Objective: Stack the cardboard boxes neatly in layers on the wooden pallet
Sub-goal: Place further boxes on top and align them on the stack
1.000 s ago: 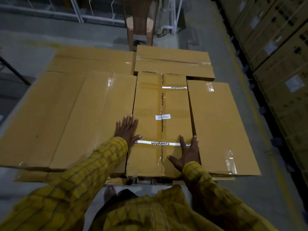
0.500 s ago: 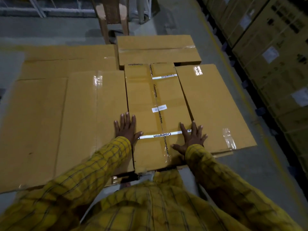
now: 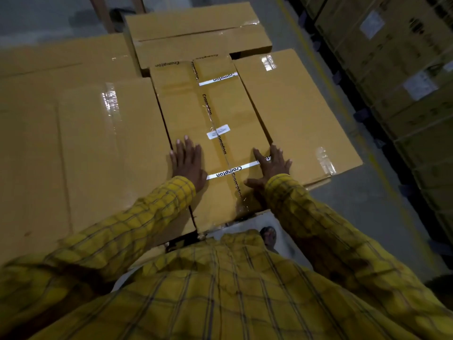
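Observation:
A long cardboard box [image 3: 196, 114] with white printed tape and a small white label lies flat in the middle of a layer of boxes. My left hand [image 3: 187, 163] presses flat on its near left edge, fingers straight. My right hand [image 3: 270, 166] presses flat on its near right edge, fingers spread. A wide box [image 3: 103, 153] lies against it on the left and another box [image 3: 296, 114] on the right. A crosswise box [image 3: 196, 38] lies at the far end. The pallet under the boxes is hidden, apart from a dark gap at the near edge.
Tall stacks of wrapped cartons [image 3: 397, 77] line the right side beyond a strip of grey floor [image 3: 362, 217]. Wooden chair legs [image 3: 103, 11] stand past the far boxes. My foot [image 3: 268, 235] shows just below the near box edge.
The view has tilted and moved closer over the boxes. Both hands stay flat on the near end of the middle box, which sits slightly further in between its neighbours.

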The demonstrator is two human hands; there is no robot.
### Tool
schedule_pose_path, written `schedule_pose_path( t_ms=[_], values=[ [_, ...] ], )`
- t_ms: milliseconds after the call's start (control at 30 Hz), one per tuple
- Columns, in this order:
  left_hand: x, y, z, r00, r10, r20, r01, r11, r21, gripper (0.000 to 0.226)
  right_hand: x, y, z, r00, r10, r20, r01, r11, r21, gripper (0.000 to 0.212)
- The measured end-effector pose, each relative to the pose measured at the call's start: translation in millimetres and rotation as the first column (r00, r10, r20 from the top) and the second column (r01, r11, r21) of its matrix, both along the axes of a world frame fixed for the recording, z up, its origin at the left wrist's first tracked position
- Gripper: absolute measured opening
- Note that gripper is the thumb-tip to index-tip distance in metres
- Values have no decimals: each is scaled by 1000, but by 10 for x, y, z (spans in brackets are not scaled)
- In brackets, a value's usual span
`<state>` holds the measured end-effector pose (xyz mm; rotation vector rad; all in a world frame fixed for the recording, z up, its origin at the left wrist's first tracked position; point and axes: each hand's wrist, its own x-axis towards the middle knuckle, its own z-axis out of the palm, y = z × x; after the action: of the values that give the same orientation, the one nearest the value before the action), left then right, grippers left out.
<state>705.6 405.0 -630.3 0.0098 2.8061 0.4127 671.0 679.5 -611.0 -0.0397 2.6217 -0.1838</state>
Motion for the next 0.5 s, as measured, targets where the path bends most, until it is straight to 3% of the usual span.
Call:
schedule_pose_path(
  t_ms=[167,300,400,500],
  values=[
    [-438,763,116,969,-207,-135,213,976,33,85,-178,329,58,992,90,-84,-92,996,-21,112],
    [-875,1442,125,924,-316,-216,331,943,37,76,-514,815,92,976,46,-214,-62,996,-65,98],
    [-1141,1830,90,932,-286,-224,297,955,18,76,-869,1296,103,966,23,-257,-12,999,45,90],
    [-1279,2042,-16,976,-143,-164,149,989,21,81,-1180,1835,39,961,-12,-275,53,988,143,91]
  ],
)
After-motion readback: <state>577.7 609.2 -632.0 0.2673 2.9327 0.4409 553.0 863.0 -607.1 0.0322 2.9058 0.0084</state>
